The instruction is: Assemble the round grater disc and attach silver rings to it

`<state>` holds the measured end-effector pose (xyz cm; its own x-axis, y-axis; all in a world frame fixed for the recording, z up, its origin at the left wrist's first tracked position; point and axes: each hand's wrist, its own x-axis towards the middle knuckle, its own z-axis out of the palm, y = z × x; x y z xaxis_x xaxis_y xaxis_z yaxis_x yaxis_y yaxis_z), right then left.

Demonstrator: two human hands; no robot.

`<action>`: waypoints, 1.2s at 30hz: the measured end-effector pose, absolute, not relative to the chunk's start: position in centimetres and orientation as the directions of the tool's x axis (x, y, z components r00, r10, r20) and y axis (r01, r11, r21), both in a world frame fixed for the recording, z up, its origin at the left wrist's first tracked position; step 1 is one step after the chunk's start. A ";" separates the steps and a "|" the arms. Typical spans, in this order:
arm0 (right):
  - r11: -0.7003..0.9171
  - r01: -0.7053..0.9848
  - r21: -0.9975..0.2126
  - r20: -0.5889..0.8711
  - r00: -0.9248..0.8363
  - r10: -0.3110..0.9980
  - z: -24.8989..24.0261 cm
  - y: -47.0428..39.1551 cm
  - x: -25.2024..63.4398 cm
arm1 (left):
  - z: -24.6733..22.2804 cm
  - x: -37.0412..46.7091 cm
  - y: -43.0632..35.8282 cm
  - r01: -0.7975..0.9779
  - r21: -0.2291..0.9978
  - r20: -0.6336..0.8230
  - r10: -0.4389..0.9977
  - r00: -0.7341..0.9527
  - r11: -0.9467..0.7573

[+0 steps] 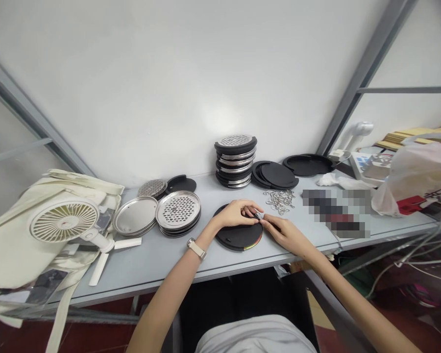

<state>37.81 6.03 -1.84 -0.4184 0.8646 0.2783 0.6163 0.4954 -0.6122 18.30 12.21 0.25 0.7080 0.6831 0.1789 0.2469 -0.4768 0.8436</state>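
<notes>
A round black disc (238,237) with a thin coloured strip at its front right edge lies on the grey table. Both hands meet over its upper right side. My left hand (239,214), with a watch at the wrist, has its fingers curled round a small silvery piece (259,215). From the right, my right hand (282,233) pinches at the same small piece, whose shape is too small to tell. A pile of metal wire clips (280,200) lies just behind my right hand.
Behind stands a tall stack of grater discs and black rings (235,162). Black lids (275,175) lie beside it. Grater plates (178,211), metal plates (135,215) and a white fan (64,221) are at the left. A plastic bag (415,171) sits at the right.
</notes>
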 end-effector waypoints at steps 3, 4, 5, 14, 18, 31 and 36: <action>0.494 0.611 -0.618 0.277 -0.419 0.865 -1.8 6.0 37.8 | 0.3 18.2 12.2 0.235 0.835 0.207 0.680 0.703 -0.498; 0.493 0.611 -0.619 0.276 -0.419 0.865 -1.8 6.0 37.8 | 0.3 18.2 12.2 0.233 0.832 0.213 0.679 0.703 -0.503; 0.492 0.610 -0.621 0.275 -0.419 0.866 -1.8 6.0 37.8 | 0.4 18.2 12.2 0.232 0.831 0.215 0.677 0.704 -0.505; 0.464 0.623 -0.629 0.250 -0.403 0.880 -2.0 6.1 37.9 | 0.3 18.2 12.1 0.267 0.846 0.168 0.706 0.688 -0.462; 0.468 0.623 -0.627 0.255 -0.404 0.879 -2.1 6.1 38.0 | 0.4 18.2 12.2 0.274 0.849 0.157 0.710 0.687 -0.452; 0.450 0.631 -0.632 0.257 -0.378 0.890 -1.8 5.8 37.6 | 0.2 18.2 12.2 0.248 0.848 0.173 0.687 0.706 -0.468; 0.446 0.630 -0.636 0.253 -0.377 0.891 -1.9 5.9 37.7 | 0.5 18.2 12.1 0.273 0.846 0.153 0.698 0.700 -0.458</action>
